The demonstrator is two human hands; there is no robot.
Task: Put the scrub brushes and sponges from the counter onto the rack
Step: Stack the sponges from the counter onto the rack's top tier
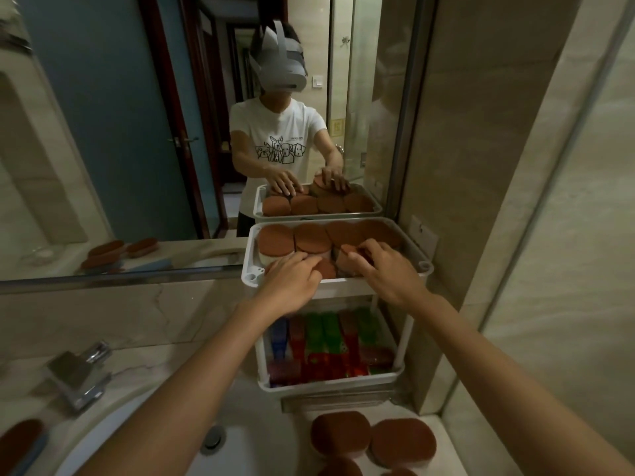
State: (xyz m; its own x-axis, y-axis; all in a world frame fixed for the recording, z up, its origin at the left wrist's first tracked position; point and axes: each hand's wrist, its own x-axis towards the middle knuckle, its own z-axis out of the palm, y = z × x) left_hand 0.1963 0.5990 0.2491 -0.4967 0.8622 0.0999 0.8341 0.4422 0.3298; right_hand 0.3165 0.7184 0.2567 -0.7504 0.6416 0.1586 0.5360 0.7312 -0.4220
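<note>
A white two-tier rack (422, 269) stands at the counter's back right against the mirror. Its top tray holds several round brown sponges (275, 240). My left hand (292, 280) lies flat on a brown sponge (326, 267) at the tray's front. My right hand (385, 269) grips another brown sponge (347, 252), tilted on edge beside it. The lower tray (330, 384) is packed with red, green and blue sponges (326, 338). Several more brown sponges (340, 436) lie on the counter in front of the rack. A brown scrub brush (20, 438) sits at the far left.
A chrome tap (80, 376) and a white basin (247, 451) with its drain lie at the lower left. The mirror (137, 132) behind the counter reflects me and more brushes. A tiled wall (515, 235) closes in the right side.
</note>
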